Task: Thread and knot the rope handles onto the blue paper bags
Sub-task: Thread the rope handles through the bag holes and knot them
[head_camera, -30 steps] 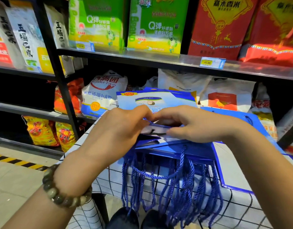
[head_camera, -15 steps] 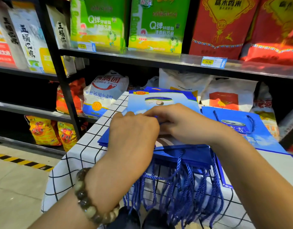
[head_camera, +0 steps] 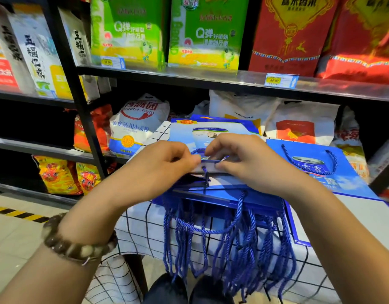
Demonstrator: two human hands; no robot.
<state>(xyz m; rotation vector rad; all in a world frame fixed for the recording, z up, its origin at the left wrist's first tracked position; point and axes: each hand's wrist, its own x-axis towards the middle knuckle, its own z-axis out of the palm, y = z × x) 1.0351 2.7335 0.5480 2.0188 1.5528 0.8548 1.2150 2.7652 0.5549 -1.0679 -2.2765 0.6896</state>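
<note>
A flat blue paper bag lies on top of a stack of bags on the checked tablecloth. My left hand and my right hand pinch the bag's near top edge from either side. A short end of blue rope pokes down through the edge between my fingertips, and a loop of the same rope shows just beyond them. A bundle of loose blue rope handles hangs over the table's front edge below the stack. A finished blue bag with its handle lies flat to the right.
Store shelves with green, red and white food sacks stand close behind the table. A black shelf post rises at the left. Floor with a yellow-black stripe lies at the lower left. My shoes show under the table edge.
Both hands shifted slightly along the bag's top edge, and the bag now lies flatter on the stack. A rope end now shows through the edge between my fingers.
</note>
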